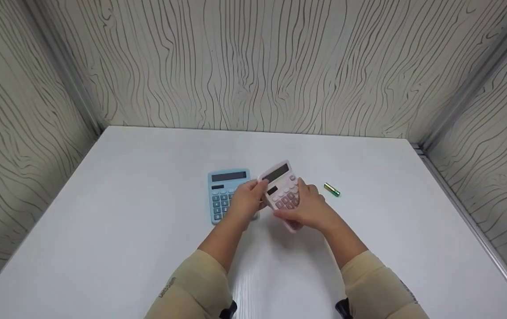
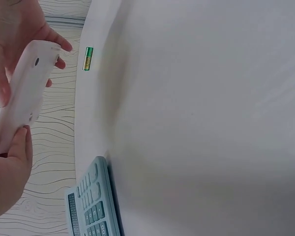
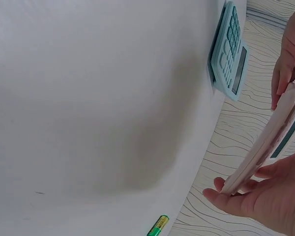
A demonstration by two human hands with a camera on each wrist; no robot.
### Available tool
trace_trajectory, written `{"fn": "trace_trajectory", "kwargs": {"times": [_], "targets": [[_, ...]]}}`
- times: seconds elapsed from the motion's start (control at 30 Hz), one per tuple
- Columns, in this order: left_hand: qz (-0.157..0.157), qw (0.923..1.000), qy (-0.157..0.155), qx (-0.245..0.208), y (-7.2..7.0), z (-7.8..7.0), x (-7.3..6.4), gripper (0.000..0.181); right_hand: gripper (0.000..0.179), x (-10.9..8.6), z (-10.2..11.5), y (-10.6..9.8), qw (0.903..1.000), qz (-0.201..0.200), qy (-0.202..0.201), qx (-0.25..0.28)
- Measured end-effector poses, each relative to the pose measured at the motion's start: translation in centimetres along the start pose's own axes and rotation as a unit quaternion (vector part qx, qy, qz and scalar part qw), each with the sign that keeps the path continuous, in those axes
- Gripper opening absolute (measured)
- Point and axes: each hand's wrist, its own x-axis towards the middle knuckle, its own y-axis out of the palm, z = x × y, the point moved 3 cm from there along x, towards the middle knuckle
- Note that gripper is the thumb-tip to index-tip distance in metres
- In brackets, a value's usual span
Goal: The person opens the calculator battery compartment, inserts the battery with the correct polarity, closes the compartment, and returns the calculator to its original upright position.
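Both hands hold a pink calculator (image 1: 283, 185) tilted above the white table, its keys and screen facing up in the head view. My left hand (image 1: 247, 198) pinches its left edge beside the screen, thumb on the front. Across the lower right side, my right hand (image 1: 308, 206) grips it and covers part of the keys. The pale back of the pink calculator (image 2: 27, 88) shows in the left wrist view. A blue calculator (image 1: 228, 176) lies face up on the table just left of it, partly hidden behind the left hand and forearm.
A green and gold battery (image 1: 332, 189) lies on the white table (image 1: 147, 186) to the right of the right hand. Wood-grain patterned panels (image 1: 253, 66) stand along the back and both sides of the table.
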Motion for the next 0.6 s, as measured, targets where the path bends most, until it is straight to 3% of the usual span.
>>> {"fn": "trace_trajectory", "kwargs": {"times": [0.17, 0.33, 0.47, 0.6], "targets": [[0.013, 0.9994, 0.014, -0.029, 0.0, -0.1, 0.2, 0.046, 0.109, 0.1, -0.3, -0.2, 0.9922, 0.022, -0.021, 0.121], [0.044, 0.9975, 0.027, -0.048, 0.3, -0.1, 0.2, 0.049, 0.093, -0.2, -0.2, -0.3, 0.9661, 0.068, -0.03, 0.247], [0.076, 0.9947, 0.024, -0.066, 0.6, 0.3, 0.3, 0.051, 0.092, -0.7, 0.2, -0.4, 0.9484, 0.102, -0.034, 0.298], [0.093, 0.9934, 0.016, -0.066, 0.8, 0.7, 0.2, 0.06, 0.086, -1.2, 0.9, -0.5, 0.9301, 0.133, -0.068, 0.336]]}}
